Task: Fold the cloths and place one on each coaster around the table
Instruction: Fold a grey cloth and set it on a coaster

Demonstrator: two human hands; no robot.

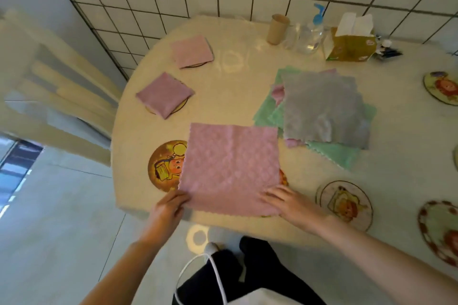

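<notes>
Both hands sit at the near edge of the round worktop [247, 77], each on a near corner of an unfolded pink cloth [230, 168]. On the left hand [171, 208] the grip is narrow, thumb over and fingers under, pinching the near-left corner of that cloth. The right hand [292, 205] lies with its fingers spread flat on the near-right corner; whether it pinches the edge or only presses it down I cannot tell.

That pink cloth lies spread flat and overhangs the near rim a little. It covers the right part of a round cartoon coaster [164, 166], whose left part shows beside it, and the orange edge of something shows at the cloth's right side.

Farther off on the left, two folded pink cloths rest on coasters: the nearer one [164, 94] and the farther one [192, 51], each with a coaster rim showing beneath.

Right of centre lies a loose pile of unfolded cloths, a grey cloth [324, 106] on top of green cloths [334, 156] and pink ones.

Bare coasters lie at the right: a round one [347, 203] just beside the right hand, a heart-shaped one [438, 230] beyond it, and another round one [442, 88] at the far right.

By the tiled wall stand a paper cup [277, 30], a pump bottle [311, 37] and a tissue box [349, 43].
</notes>
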